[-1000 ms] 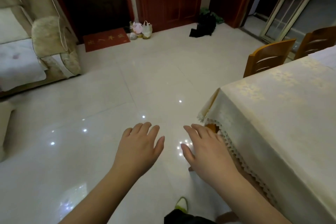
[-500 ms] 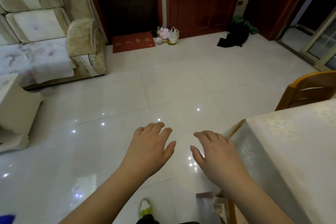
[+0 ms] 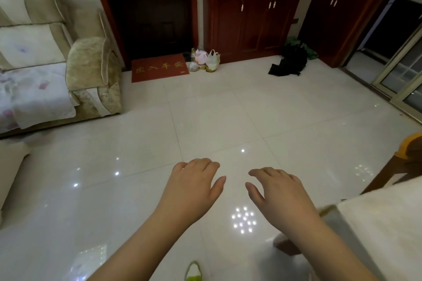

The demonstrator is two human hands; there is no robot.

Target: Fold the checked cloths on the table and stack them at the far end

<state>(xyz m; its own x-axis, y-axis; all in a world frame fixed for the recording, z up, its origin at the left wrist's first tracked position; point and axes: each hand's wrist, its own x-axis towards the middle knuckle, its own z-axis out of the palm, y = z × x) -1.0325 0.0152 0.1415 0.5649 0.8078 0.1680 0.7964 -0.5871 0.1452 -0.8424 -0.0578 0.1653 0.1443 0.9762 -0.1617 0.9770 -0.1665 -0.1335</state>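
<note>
Above glossy tiles [image 3: 205, 121], bare hands [image 3: 194, 187] hover empty.

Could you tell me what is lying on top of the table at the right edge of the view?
Only a corner of the table shows, covered by a pale tablecloth. Nothing lies on that part; no checked cloths are visible. The rest is out of frame. Both hands hover empty over the floor.

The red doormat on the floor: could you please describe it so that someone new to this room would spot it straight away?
Find the dark door in the far wall, between the beige sofa and the red-brown cabinet. The red doormat lies flat on the pale tiles at its foot. Unlike the plastic bags bunched to its right, it is a flat rectangle bearing gold characters.
</note>
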